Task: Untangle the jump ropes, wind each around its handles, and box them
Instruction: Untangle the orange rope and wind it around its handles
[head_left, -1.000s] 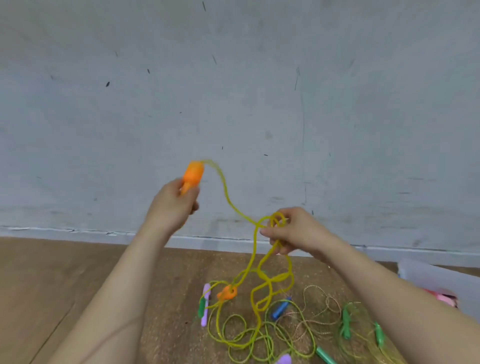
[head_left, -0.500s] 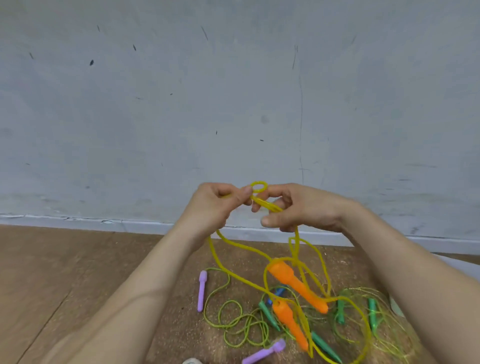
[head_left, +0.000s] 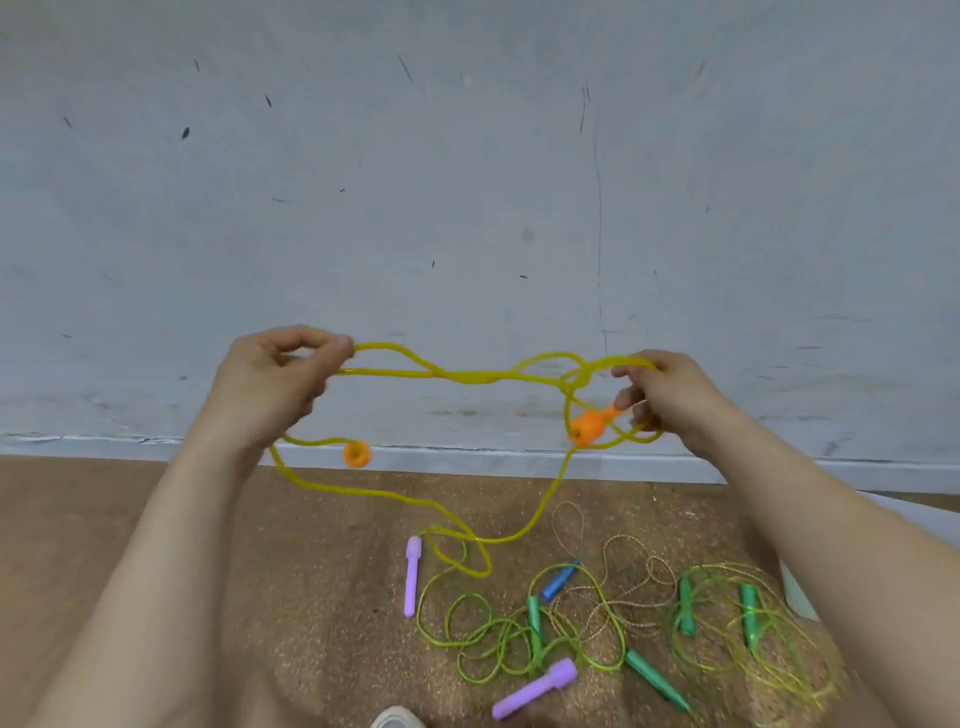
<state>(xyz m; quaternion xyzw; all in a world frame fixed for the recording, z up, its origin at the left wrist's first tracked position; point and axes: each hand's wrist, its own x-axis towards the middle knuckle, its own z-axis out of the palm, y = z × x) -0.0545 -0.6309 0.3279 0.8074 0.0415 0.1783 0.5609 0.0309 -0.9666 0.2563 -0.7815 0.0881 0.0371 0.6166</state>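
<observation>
head view: both hands raised in front of the grey wall, above a brown floor
left hand: fingers curled, thumb and forefinger pinching a doubled end of the yellow rope
right hand: fingers curled into loops of the same rope, forefinger hooked over the top strand
yellow rope: stretched roughly level between the two hands, strands crossing in a twist midway, tangled into loose loops next to the right hand; lower part sagging to the floor, one loop lying just beside the purple handle
orange handle: caught in the loops just below the right fingertips, thin end toward the fingers; pinched or only touching, cannot tell
second orange handle: hanging in the air below the left hand, seen end-on
second purple handle: flat on the floor near the bottom edge
green rope: loose coils on the floor, mixed with a tan cord and a blue handle
green coil: separate heap to the right, two green handles lying on it
white object: partly hidden behind the right forearm
</observation>
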